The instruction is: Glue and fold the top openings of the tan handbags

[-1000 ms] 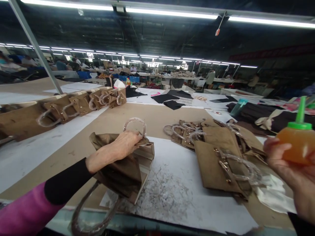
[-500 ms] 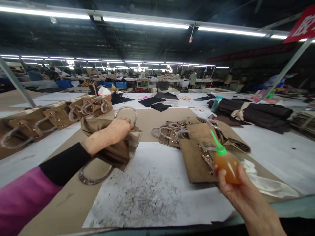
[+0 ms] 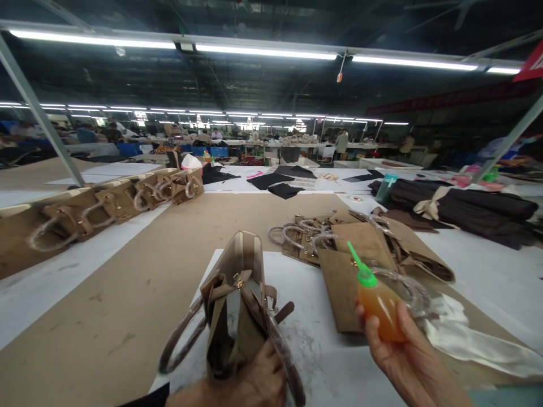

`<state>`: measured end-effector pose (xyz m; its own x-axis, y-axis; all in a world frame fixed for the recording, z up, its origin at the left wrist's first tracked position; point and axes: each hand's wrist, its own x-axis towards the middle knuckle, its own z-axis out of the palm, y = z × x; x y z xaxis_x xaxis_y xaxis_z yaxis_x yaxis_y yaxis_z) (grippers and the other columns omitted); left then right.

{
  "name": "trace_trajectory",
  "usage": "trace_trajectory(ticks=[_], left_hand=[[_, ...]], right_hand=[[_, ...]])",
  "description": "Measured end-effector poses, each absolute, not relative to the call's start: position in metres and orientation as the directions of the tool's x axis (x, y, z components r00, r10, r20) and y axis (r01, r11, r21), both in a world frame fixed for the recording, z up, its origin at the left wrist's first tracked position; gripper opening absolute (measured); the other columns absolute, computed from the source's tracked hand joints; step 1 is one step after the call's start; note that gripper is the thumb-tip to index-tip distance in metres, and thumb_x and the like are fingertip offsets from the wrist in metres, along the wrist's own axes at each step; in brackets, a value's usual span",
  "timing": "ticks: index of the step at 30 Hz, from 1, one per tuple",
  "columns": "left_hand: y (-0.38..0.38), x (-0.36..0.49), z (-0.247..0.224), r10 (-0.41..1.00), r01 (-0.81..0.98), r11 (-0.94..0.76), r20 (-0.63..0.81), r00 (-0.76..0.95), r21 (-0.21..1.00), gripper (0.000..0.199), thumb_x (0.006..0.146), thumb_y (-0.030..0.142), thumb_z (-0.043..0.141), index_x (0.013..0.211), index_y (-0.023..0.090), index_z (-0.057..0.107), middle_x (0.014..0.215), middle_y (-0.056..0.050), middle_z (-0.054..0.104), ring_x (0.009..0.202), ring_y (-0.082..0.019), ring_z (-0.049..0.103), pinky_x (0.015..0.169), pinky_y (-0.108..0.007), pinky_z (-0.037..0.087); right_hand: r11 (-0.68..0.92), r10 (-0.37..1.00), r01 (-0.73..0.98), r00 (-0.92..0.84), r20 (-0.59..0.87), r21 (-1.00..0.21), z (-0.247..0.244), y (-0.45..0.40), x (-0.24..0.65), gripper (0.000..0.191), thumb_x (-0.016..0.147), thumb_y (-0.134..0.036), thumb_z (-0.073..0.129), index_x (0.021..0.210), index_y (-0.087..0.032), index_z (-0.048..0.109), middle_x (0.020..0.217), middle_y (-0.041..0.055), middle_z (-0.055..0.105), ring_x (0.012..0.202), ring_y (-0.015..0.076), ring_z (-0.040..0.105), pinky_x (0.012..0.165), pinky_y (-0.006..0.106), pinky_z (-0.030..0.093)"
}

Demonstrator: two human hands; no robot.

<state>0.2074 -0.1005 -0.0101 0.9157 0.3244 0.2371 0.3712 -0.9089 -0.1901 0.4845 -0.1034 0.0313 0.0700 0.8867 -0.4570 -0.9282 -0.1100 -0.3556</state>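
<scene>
My left hand is closed on the near side of a brown handbag, with its fingers partly hidden by the bag. The bag stands with its top open toward me; a plastic-wrapped handle hangs out on each side and a gold clasp shows in the middle. In my right hand is a squeeze bottle of amber liquid, its green nozzle pointing up and left. Just behind the bottle lies a pile of brown handbags with wrapped handles.
A row of brown handbags lines the left side. At the right are a tied dark fabric bundle, a teal bottle and a white cloth. Black fabric pieces lie farther back. A stained white sheet covers the near tabletop.
My left hand has brought the handbag from the left toward me onto the white sheet, turning its opening toward me. My right hand still holds the bottle, slightly lower in view.
</scene>
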Motion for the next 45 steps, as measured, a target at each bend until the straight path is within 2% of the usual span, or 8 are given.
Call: trace_trajectory(ticks=[4, 8, 12, 17, 26, 32, 40, 45], left_hand=[[-0.100, 0.200, 0.036, 0.258, 0.338, -0.920, 0.340, 0.905, -0.201, 0.023, 0.085, 0.014, 0.046, 0.094, 0.026, 0.063, 0.074, -0.003, 0.067, 0.069, -0.014, 0.060, 0.070, -0.029, 0.051], [-0.082, 0.202, 0.057, 0.640, 0.798, -0.601, 0.568, 0.518, -0.051, 0.043, 0.084, 0.032, 0.051, 0.123, 0.014, 0.050, 0.121, -0.018, 0.059, 0.110, -0.030, 0.054, 0.093, -0.047, 0.043], [-0.060, 0.208, 0.069, 0.954, 0.937, -0.292, 0.129, 0.270, 0.192, 0.042, 0.080, 0.044, 0.053, 0.107, 0.013, 0.056, 0.105, -0.016, 0.065, 0.097, -0.032, 0.059, 0.083, -0.046, 0.046], [-0.049, 0.184, 0.089, 0.928, 0.876, -0.328, -0.050, 0.368, 0.354, 0.011, 0.080, 0.018, 0.043, 0.080, 0.019, 0.054, 0.081, -0.004, 0.065, 0.079, -0.020, 0.061, 0.070, -0.030, 0.044], [-0.046, 0.116, 0.113, 0.687, 0.622, -0.684, 0.051, 0.725, 0.380, 0.025, 0.074, -0.003, 0.045, 0.072, 0.019, 0.057, 0.086, 0.000, 0.061, 0.089, -0.014, 0.052, 0.079, -0.025, 0.038], [-0.045, 0.105, 0.088, 0.774, 0.698, -0.623, 0.148, 0.616, 0.354, 0.028, 0.067, -0.001, 0.045, 0.082, 0.019, 0.059, 0.086, -0.003, 0.061, 0.091, -0.019, 0.050, 0.089, -0.035, 0.036], [-0.046, 0.103, 0.099, 0.919, 0.629, -0.269, 0.001, 0.393, 0.729, 0.032, 0.080, 0.026, 0.047, 0.112, 0.021, 0.050, 0.096, -0.001, 0.061, 0.083, -0.016, 0.056, 0.071, -0.027, 0.043], [-0.018, 0.123, 0.086, 1.000, 0.850, 0.022, -0.004, -0.023, 0.527, 0.032, 0.075, 0.046, 0.056, 0.093, 0.019, 0.052, 0.074, -0.001, 0.061, 0.073, -0.020, 0.059, 0.062, -0.028, 0.039]], right_hand=[[-0.096, 0.874, -0.931, 0.090, -0.477, -0.352, 0.036, -0.098, 0.473, 0.064, 0.065, -0.011, 0.083, 0.121, -0.023, 0.054, 0.110, 0.0103, 0.062, 0.086, 0.0248, 0.065, 0.060, 0.026, 0.060], [-0.077, 0.870, -0.937, 0.105, -0.482, -0.342, 0.044, -0.098, 0.463, 0.074, 0.058, -0.007, 0.086, 0.123, -0.021, 0.053, 0.109, 0.0114, 0.061, 0.084, 0.0256, 0.065, 0.057, 0.025, 0.060], [-0.094, 0.867, -0.942, 0.081, -0.492, -0.322, 0.051, -0.099, 0.457, 0.078, 0.052, -0.005, 0.089, 0.121, -0.018, 0.054, 0.109, 0.0131, 0.060, 0.083, 0.0241, 0.064, 0.058, 0.024, 0.059], [-0.201, 0.867, -0.933, -0.027, -0.498, -0.299, 0.056, -0.098, 0.455, 0.067, 0.053, -0.007, 0.089, 0.113, -0.013, 0.059, 0.104, 0.0143, 0.061, 0.080, 0.0225, 0.064, 0.058, 0.025, 0.058], [-0.335, 0.864, -0.900, -0.176, -0.472, -0.279, 0.107, -0.093, 0.418, 0.036, 0.090, -0.045, 0.057, 0.103, -0.012, 0.065, 0.097, 0.0166, 0.062, 0.069, 0.0154, 0.063, 0.055, 0.020, 0.055], [-0.305, 0.908, -0.859, -0.131, -0.398, -0.412, 0.137, -0.069, 0.353, 0.043, 0.098, -0.042, 0.034, 0.099, -0.010, 0.063, 0.088, 0.0154, 0.064, 0.075, 0.0209, 0.065, 0.064, 0.032, 0.058], [-0.319, 0.938, -0.779, -0.177, -0.299, -0.540, 0.128, -0.013, 0.335, 0.045, 0.094, -0.048, 0.044, 0.093, -0.007, 0.063, 0.084, 0.0165, 0.065, 0.080, 0.0258, 0.064, 0.076, 0.045, 0.054], [-0.351, 0.924, -0.761, -0.187, -0.334, -0.546, 0.116, 0.006, 0.339, 0.042, 0.093, -0.048, 0.047, 0.090, -0.010, 0.064, 0.084, 0.0153, 0.065, 0.083, 0.0272, 0.064, 0.082, 0.053, 0.050]])
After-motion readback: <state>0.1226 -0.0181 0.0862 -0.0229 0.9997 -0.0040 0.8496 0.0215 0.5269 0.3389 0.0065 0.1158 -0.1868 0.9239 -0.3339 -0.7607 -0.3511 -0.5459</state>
